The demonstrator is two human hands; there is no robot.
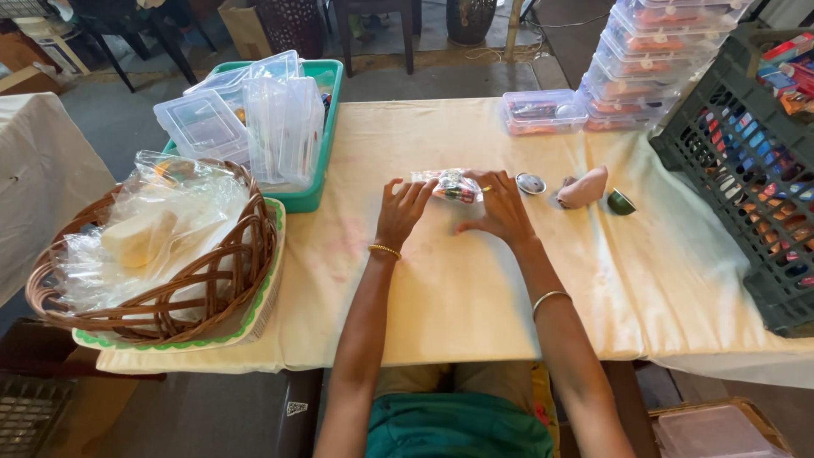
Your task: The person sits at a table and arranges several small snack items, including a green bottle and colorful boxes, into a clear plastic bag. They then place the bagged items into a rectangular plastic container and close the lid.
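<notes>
Green cloth over the person's lap [454,428] sits closest, with both forearms reaching up from it onto the cream tablecloth [441,297]. Each wrist wears a thin gold bangle. Near the middle of the table lies a small clear plastic packet [449,185] with colourful bits inside. Her left hand [401,212] rests with fingers spread and flat, the tips touching the packet's left edge. Her right hand [502,208] presses down on the packet's right side, fingers slightly fanned, thumb planted on the cloth. Just right of that hand are a small round silver tin [531,183], a pink pouch [583,188] and a dark green round piece [621,202]. Off to the left, a wicker basket [246,246] holds crinkled plastic bags, and behind it a teal tray [318,191] carries empty clear boxes. A dark green crate [729,170] stands on the right, filled clear boxes stacked behind it.
</notes>
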